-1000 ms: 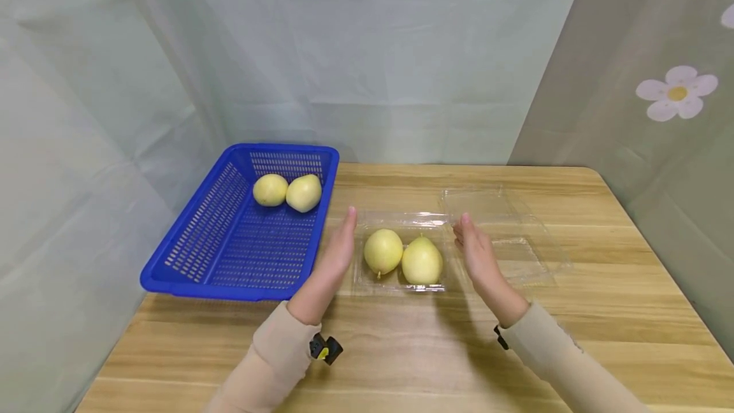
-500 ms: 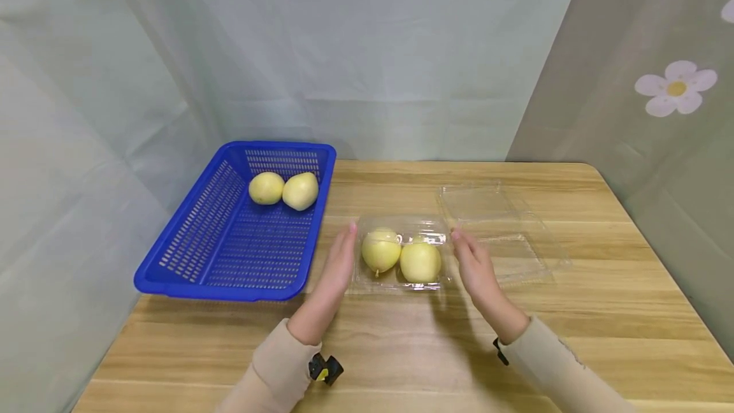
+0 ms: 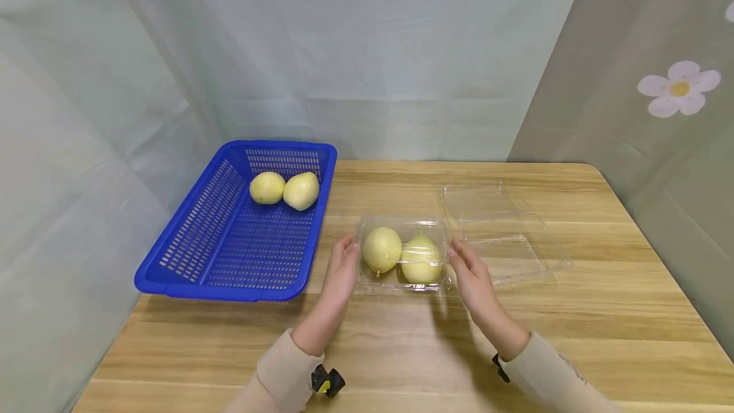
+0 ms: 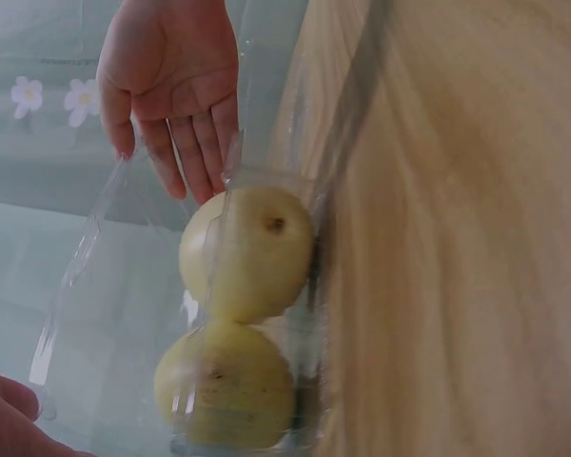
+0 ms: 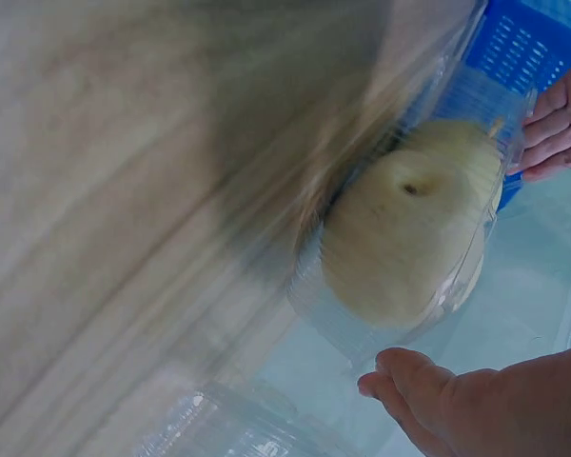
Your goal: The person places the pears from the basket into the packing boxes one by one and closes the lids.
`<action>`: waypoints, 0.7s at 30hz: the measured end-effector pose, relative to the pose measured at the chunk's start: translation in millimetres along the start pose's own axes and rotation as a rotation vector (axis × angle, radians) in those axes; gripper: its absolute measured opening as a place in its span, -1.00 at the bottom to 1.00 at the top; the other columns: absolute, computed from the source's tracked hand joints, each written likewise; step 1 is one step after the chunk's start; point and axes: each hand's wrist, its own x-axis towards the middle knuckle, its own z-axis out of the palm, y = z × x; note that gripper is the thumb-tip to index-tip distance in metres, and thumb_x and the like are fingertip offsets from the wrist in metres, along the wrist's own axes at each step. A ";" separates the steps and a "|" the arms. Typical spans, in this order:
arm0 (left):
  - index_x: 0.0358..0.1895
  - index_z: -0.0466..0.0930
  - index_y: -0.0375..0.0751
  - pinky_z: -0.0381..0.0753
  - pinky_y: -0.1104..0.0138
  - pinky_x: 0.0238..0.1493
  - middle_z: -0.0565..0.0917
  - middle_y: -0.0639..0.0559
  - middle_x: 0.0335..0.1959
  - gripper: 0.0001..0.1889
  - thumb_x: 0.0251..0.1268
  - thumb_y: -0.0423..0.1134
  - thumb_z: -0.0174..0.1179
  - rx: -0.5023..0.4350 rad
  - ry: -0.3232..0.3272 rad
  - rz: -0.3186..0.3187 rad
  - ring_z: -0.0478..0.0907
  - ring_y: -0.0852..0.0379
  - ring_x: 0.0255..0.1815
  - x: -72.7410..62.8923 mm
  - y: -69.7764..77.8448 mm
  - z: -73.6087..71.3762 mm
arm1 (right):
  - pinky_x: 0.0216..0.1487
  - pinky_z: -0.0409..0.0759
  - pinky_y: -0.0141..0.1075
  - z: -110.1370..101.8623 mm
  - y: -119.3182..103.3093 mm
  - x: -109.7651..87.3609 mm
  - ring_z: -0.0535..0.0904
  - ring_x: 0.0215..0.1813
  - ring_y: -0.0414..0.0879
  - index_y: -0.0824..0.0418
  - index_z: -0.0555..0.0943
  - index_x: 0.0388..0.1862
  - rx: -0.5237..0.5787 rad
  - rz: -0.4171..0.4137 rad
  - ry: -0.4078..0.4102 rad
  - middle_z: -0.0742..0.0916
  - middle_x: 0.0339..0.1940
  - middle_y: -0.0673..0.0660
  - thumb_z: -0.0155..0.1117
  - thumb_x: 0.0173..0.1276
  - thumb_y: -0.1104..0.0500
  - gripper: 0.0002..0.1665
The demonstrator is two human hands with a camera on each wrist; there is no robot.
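Observation:
Between both hands stands a clear plastic clamshell box (image 3: 408,224) with two pale yellow pears inside, a left pear (image 3: 382,249) and a right pear (image 3: 421,260). In the left wrist view its clear lid (image 4: 76,248) stands tilted, partly raised over the pears. My left hand (image 3: 341,273) is at the box's left side, fingers extended. At the right side, my right hand (image 3: 471,271) has its thumb tip right at the lid's edge, with its fingers straight. The left wrist view shows just a small part of my left hand (image 4: 9,419).
A blue perforated basket (image 3: 241,292) with two more pears (image 3: 284,190) stands on the left of the wooden table (image 3: 390,362). Another clear clamshell box (image 3: 507,234) lies spread open to the right of my right hand. Curtains (image 3: 367,50) hang behind the table.
The clear lid has come down from upright toward the pears. Both hands have drawn in closer around the box, and their fingertips are lower and nearer its sides.

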 end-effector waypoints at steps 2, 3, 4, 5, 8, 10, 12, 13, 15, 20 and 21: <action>0.38 0.06 -0.50 0.06 -0.11 0.43 0.20 -0.46 0.38 -0.48 0.45 -0.29 -0.20 -0.028 0.012 0.001 0.12 -0.34 0.41 -1.3 -3.3 0.9 | 0.48 0.08 0.04 0.7 1.3 -1.6 0.14 0.46 0.27 0.45 0.19 0.40 0.013 0.012 -0.004 0.27 0.44 0.39 -0.11 0.53 0.13 -0.41; 0.38 0.06 -0.51 0.07 -0.12 0.43 0.20 -0.47 0.37 -0.48 0.44 -0.31 -0.20 -0.040 0.019 0.004 0.13 -0.35 0.41 -2.2 -4.6 1.5 | 0.47 0.09 0.05 1.0 2.0 -2.2 0.15 0.46 0.27 0.45 0.19 0.40 0.019 0.015 -0.006 0.28 0.44 0.39 -0.11 0.52 0.14 -0.41; 0.38 0.06 -0.51 0.08 -0.12 0.43 0.21 -0.47 0.37 -0.48 0.43 -0.32 -0.19 -0.048 0.026 0.001 0.14 -0.35 0.41 -2.8 -6.2 2.2 | 0.47 0.10 0.05 1.2 2.5 -2.7 0.15 0.45 0.28 0.46 0.18 0.40 0.025 0.015 -0.006 0.28 0.43 0.40 -0.10 0.52 0.16 -0.41; 0.38 0.06 -0.51 0.08 -0.11 0.43 0.20 -0.47 0.37 -0.48 0.43 -0.33 -0.19 -0.055 0.030 -0.003 0.14 -0.35 0.41 -3.4 -7.7 2.8 | 0.46 0.10 0.05 1.2 3.2 -3.1 0.15 0.45 0.28 0.45 0.18 0.40 0.028 0.016 -0.005 0.27 0.43 0.40 -0.09 0.52 0.16 -0.42; 0.37 0.06 -0.52 0.07 -0.11 0.43 0.18 -0.49 0.37 -0.49 0.42 -0.36 -0.19 -0.078 0.034 -0.003 0.12 -0.35 0.42 -5.1 -11.7 4.6 | 0.46 0.10 0.06 0.5 4.8 -4.1 0.15 0.45 0.30 0.45 0.18 0.40 0.040 0.017 -0.008 0.26 0.44 0.41 -0.09 0.51 0.18 -0.42; 0.37 0.06 -0.53 0.07 -0.11 0.43 0.18 -0.50 0.37 -0.49 0.42 -0.37 -0.19 -0.083 0.037 0.004 0.11 -0.36 0.42 -5.6 -14.4 5.2 | 0.47 0.09 0.07 0.4 5.7 -4.6 0.13 0.46 0.30 0.46 0.16 0.41 0.042 0.012 -0.016 0.25 0.44 0.41 -0.10 0.51 0.19 -0.41; 0.36 0.07 -0.55 0.07 -0.11 0.43 0.18 -0.52 0.37 -0.49 0.41 -0.39 -0.20 -0.098 0.041 0.021 0.12 -0.36 0.42 -6.2 -16.6 5.7 | 0.47 0.08 0.07 1.0 6.7 -5.2 0.12 0.46 0.30 0.48 0.15 0.41 0.055 0.006 -0.025 0.23 0.45 0.42 -0.10 0.51 0.22 -0.41; 0.36 0.07 -0.55 0.08 -0.11 0.42 0.19 -0.52 0.36 -0.49 0.41 -0.39 -0.20 -0.098 0.041 0.029 0.12 -0.37 0.41 -6.6 -17.1 5.8 | 0.47 0.08 0.06 1.5 7.3 -5.6 0.11 0.46 0.31 0.48 0.14 0.41 0.062 0.001 -0.028 0.21 0.45 0.42 -0.10 0.50 0.23 -0.41; 0.35 0.07 -0.57 0.08 -0.11 0.43 0.19 -0.53 0.36 -0.49 0.39 -0.42 -0.20 -0.110 0.045 0.042 0.12 -0.37 0.41 -7.1 -19.3 5.9 | 0.46 0.09 0.06 2.5 8.9 -6.1 0.10 0.47 0.31 0.51 0.13 0.40 0.072 -0.011 -0.037 0.19 0.46 0.43 -0.10 0.49 0.27 -0.42; 0.35 0.07 -0.58 0.06 -0.11 0.43 0.19 -0.50 0.36 -0.49 0.36 -0.45 -0.20 -0.112 0.049 0.042 0.11 -0.37 0.42 -7.8 -23.7 5.4 | 0.45 0.11 0.06 3.0 12.9 -7.3 0.13 0.45 0.33 0.55 0.13 0.39 0.075 -0.036 -0.037 0.19 0.44 0.47 -0.10 0.48 0.30 -0.43; 0.35 0.07 -0.58 0.06 -0.11 0.43 0.20 -0.50 0.36 -0.49 0.36 -0.46 -0.20 -0.109 0.051 0.042 0.11 -0.37 0.42 -7.8 -24.6 5.5 | 0.45 0.12 0.05 2.9 13.7 -7.2 0.13 0.45 0.33 0.54 0.14 0.38 0.074 -0.037 -0.034 0.20 0.44 0.47 -0.09 0.48 0.30 -0.43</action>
